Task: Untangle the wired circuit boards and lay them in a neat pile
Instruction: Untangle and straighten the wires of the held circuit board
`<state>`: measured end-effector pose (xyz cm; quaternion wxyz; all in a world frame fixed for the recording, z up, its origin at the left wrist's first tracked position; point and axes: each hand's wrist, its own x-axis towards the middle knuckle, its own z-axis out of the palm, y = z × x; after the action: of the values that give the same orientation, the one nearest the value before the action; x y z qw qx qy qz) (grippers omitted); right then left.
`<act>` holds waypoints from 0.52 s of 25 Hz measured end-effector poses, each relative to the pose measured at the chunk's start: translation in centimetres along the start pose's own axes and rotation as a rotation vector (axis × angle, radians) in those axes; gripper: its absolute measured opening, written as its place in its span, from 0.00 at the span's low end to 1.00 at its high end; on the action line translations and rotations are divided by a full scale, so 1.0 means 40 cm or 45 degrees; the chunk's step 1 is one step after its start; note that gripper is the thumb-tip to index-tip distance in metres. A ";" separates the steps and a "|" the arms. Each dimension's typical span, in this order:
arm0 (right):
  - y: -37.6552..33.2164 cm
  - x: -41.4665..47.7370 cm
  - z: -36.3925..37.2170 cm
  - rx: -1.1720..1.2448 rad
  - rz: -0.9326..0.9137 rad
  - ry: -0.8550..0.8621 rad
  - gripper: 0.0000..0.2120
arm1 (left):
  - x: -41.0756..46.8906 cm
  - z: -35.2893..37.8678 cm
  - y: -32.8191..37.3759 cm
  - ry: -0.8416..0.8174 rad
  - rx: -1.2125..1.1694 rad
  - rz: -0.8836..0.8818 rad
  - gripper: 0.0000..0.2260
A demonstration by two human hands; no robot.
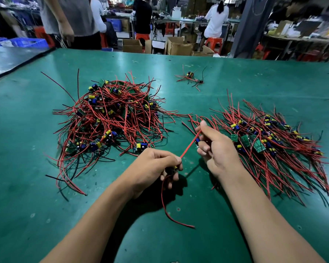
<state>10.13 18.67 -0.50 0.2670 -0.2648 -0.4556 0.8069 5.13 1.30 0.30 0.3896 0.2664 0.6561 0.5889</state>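
**Two boards in hand, red lead stretched between**

Nearest us, a slack red lead (pixel 167 209) droops from our left hand (pixel 156 164) onto the green table (pixel 46 205). The left fingers are curled round a small board with a yellow capacitor (pixel 175 168). Our right hand (pixel 218 149) pinches a second board (pixel 197 141) at the fingertips. A taut red wire (pixel 188 147) runs between the hands.

We judge these featherlight: boards stiff, wires limp and snag-prone, solder joints likely fragile. Best gripped by the board edges, easing the leads free rather than yanking.

Just beyond the right hand sits the combed pile (pixel 264 137), leads fanned roughly one way. Left of it is the tangled heap (pixel 112 114). Farther back lies a small stray cluster (pixel 190 77).

No writing is legible on the boards, or on the cardboard boxes (pixel 179 47) behind.
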 end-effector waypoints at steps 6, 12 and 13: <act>-0.027 -0.007 0.000 0.287 0.279 -0.099 0.20 | -0.001 -0.001 0.004 -0.046 0.023 -0.018 0.11; -0.024 -0.023 0.006 0.100 0.231 -0.112 0.24 | -0.002 -0.006 0.006 0.029 -0.109 -0.006 0.11; -0.026 -0.023 0.005 0.024 0.195 -0.118 0.30 | 0.001 -0.007 0.010 0.063 -0.213 0.018 0.10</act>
<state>10.85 18.40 0.66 0.1856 -0.2587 -0.4383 0.8405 4.83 1.22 0.69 0.3901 0.2231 0.6120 0.6508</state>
